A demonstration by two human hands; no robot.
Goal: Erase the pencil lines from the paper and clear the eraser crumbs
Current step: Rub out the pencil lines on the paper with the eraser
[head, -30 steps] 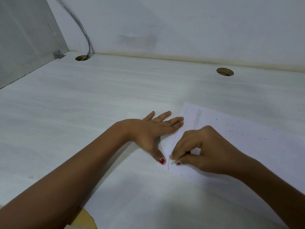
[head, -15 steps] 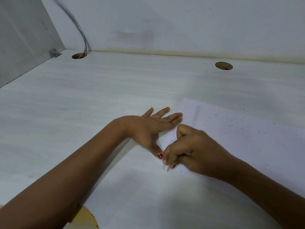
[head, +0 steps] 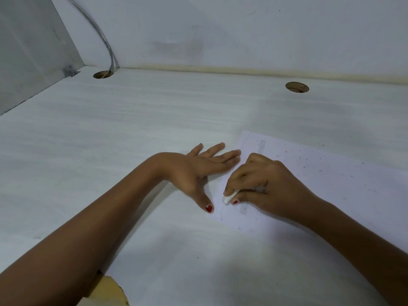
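Note:
A white sheet of paper lies on the desk at the right, dotted with dark eraser crumbs. A faint pencil line runs near its left edge. My right hand pinches a small white eraser between thumb and fingers and presses it on the paper close to that edge. My left hand lies flat with fingers spread, its fingertips and thumb at the paper's left edge, holding it down.
The white desk meets a white wall at the back and a grey panel at the left. Two round cable holes sit at the back; a cable runs into the left one. A chipped edge shows at the bottom.
My right hand slid the eraser back and forth along the paper's left edge, toward me and then slightly away. My left hand stayed flat in place.

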